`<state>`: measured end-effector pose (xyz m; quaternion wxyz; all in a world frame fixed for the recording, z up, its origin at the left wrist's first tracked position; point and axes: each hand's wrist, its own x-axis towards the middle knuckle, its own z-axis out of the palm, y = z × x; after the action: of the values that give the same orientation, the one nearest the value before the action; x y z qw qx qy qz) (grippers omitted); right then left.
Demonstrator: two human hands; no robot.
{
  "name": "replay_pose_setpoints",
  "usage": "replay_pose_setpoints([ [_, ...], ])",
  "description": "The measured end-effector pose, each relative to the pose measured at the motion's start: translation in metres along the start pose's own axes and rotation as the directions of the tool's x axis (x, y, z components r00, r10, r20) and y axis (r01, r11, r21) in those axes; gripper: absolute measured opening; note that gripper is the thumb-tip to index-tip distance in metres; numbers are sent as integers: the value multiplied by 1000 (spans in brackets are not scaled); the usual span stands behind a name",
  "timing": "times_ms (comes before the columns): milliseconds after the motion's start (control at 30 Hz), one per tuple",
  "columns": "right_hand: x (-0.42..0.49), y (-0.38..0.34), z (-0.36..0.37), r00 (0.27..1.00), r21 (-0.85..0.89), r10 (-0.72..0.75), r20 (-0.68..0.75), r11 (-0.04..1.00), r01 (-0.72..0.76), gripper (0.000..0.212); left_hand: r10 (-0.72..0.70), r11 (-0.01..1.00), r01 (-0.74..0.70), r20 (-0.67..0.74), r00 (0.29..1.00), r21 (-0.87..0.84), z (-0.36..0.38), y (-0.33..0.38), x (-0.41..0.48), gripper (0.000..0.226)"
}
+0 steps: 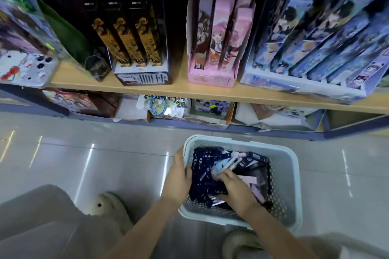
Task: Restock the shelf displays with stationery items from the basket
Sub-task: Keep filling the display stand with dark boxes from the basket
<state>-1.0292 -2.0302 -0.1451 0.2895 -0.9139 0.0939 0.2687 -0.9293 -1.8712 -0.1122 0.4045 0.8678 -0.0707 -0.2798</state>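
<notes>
Head view, single entry.

Basket (293, 174): pale rectangular plastic with rounded corners and perforated walls, standing on the floor (105, 153) of glossy grey tile, just in front of the shelving.

Contents: dark navy packs (207, 162), slim and flat with white print, heaped loosely. Pastel pens (226, 165), pale blue and pink, lie across the top, and a flat lilac-pink card is under them.

Left hand (179, 178): laid over the basket's left rim, fingers bent down inside. Whether they grip the rim or the stock cannot be told.

Right hand (237, 191): inside the basket, fingers and thumb curled round a clutch of the dark navy packs, fingertips touching the pastel pens.

Shelf board (168, 88): light wood, smooth-edged. On it, upright cardboard displays:
- black-and-gold box (139, 48) of long narrow cartons;
- pink box (212, 75), cartoon-printed;
- blue-lilac box (305, 48), tilted rows.

Lower tier: a coiled blue cord (157, 105) among blurred packets.

Beside the basket: plush beige slipper (107, 204).
</notes>
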Motion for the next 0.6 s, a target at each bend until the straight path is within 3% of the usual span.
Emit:
replay_pose_setpoints([
  [167, 3, 2, 1, 996, -135, -15, 87, 990, 27, 57, -30, 999, 30, -32, 999, -14, 3, -5, -2, 43],
  [267, 2, 4, 1, 995, -108, 26, 99, 994, -15, 54, -30, 997, 25, -63, 998, -68, 0, 0, -8, 38],
  [433, -11, 6, -12, 989, 174, 147, -17, 974, -142, 48, 67, 997, -78, -291, 954, -28, 1, 13, -29, 28],
  [533, -17, -5, -25, 973, 403, 189, -132, 907, -122, 31, -19, 969, -31, -201, 979, -244, 11, 28, -39, 23],
  [600, -21, -22, -35, 960, 573, 211, -183, 817, -71, 16, -170, 894, 126, -65, 983, -430, 18, 41, -41, 20],
])
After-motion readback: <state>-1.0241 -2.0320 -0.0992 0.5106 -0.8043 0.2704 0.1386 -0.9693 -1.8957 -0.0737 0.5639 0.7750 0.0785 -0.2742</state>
